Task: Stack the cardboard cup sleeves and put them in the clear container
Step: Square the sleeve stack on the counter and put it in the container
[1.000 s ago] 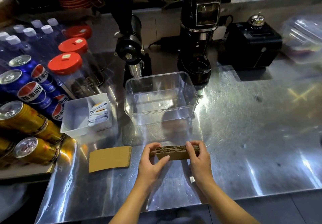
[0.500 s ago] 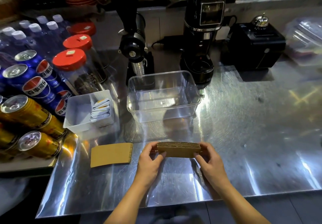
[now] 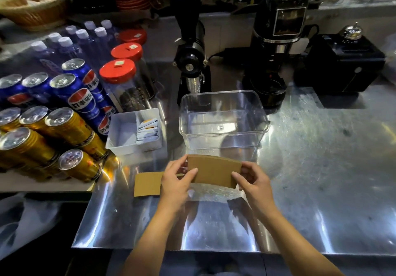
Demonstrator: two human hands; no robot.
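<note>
Item: stack of sleeves (image 3: pixel 214 171), just before the clear container (image 3: pixel 222 121), pinched endwise by left hand (image 3: pixel 176 182) and right hand (image 3: pixel 254 182). Likely light, stiff, prone to fanning; grip both short ends. Stray sleeve (image 3: pixel 147 183) lies left of the container's front.

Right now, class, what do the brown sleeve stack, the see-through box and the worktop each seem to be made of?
Brown sleeve stack: matte cardboard, judging by its dull tan, unreflective face. See-through rectangular box: probably glossy clear plastic, since the counter shows through its walls. Silvery worktop: likely brushed stainless steel, with streaky bright reflections.
</note>
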